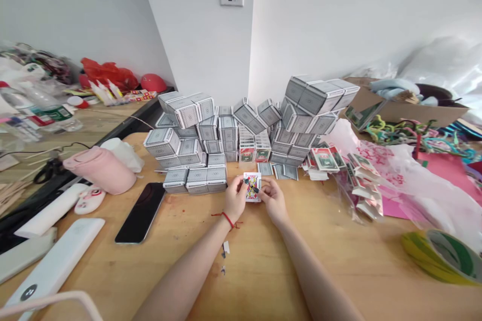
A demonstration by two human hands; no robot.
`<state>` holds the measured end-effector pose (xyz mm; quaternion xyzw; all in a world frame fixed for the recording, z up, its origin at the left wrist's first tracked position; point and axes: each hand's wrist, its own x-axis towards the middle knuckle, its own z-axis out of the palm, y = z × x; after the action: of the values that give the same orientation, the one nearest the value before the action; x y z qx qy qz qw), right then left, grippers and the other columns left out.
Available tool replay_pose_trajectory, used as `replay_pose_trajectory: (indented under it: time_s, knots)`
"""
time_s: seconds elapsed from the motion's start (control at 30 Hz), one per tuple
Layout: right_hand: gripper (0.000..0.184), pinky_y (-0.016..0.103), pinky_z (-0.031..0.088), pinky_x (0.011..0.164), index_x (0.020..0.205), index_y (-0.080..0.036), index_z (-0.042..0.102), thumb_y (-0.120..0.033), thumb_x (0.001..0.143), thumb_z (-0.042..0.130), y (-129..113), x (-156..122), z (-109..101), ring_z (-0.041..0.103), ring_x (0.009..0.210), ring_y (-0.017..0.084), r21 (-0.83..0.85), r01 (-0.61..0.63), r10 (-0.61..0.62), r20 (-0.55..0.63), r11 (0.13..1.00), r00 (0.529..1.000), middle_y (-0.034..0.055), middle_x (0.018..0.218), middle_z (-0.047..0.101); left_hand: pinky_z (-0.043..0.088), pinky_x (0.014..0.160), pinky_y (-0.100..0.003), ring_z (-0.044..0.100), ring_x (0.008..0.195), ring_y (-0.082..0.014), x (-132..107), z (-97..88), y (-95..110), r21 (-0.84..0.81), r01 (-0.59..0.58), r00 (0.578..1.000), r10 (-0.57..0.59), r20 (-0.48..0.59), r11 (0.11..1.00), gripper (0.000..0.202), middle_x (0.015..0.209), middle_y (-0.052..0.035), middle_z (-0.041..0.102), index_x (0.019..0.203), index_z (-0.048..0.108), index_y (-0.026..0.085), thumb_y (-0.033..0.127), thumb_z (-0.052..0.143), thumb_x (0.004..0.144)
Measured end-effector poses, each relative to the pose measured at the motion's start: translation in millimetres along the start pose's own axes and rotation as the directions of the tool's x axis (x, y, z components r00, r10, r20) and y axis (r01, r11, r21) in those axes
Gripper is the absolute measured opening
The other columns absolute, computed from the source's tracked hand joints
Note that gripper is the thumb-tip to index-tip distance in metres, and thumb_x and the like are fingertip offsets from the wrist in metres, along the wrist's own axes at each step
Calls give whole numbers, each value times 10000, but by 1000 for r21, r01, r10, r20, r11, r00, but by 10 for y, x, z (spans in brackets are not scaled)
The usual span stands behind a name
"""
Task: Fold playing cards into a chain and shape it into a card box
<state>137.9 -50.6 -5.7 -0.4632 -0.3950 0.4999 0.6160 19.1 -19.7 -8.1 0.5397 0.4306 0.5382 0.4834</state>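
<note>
Both hands hold a small deck of playing cards point(252, 187) upright at the table's middle, with a red-and-yellow face card showing. My left hand point(235, 199) grips its left side and wears a red string at the wrist. My right hand point(271, 200) pinches its lower right side, and a small dark object sits between the fingers and the card. Just behind my hands lie a few loose grey-backed cards point(285, 172). Stacked boxes of playing cards point(196, 150) rise behind and to the left.
A black smartphone point(141, 213) lies left of my hands, near a pink bottle point(98, 169) and a white power bank point(56, 256). On the right are a plastic bag point(406, 180), a tape roll point(440, 257) and a cardboard box point(406, 113). Small scraps point(226, 247) lie near my left forearm.
</note>
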Motion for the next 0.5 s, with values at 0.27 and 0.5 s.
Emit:
replay_pose_trajectory:
  time_s: [0.27,0.5]
  knots:
    - [321,217,360,428,943,-192,509,-366,690,599,-8,-9,21,452,431,98,-11,-46,46,-12,999,999,-53,528,519,405,536,-213,501,576,-113,28,-15,47,-55,94,994,-90,58,994,164,673,-6,583,774,601,145,287,541,719]
    - [323,235,404,442,890,-207,476,-395,670,620,-49,-17,37,518,449,119,54,-99,97,27,994,995,-30,605,597,414,571,-217,528,628,-129,5,-22,23,-12,67,997,-67,26,998,181,702,-12,602,765,628,151,304,538,728]
